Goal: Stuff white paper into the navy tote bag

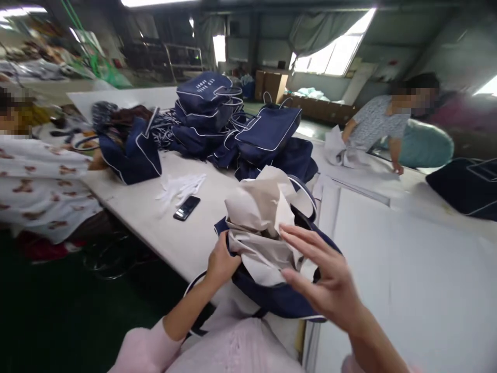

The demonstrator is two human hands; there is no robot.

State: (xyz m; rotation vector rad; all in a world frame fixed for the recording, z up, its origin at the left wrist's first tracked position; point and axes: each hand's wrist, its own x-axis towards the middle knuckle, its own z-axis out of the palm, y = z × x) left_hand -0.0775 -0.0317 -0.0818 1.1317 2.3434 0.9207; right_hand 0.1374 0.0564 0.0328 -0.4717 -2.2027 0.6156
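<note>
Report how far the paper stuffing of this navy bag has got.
Done: a pile of finished-looking navy bags sits across the table. In hand: the left hand grips the rim of the open navy bag, the right hand is open against the crumpled paper. Left: much of that paper sticks out above the opening.

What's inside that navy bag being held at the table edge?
Crumpled beige paper fills the navy bag and sticks out above its opening. Anything beneath the paper is covered.
</note>
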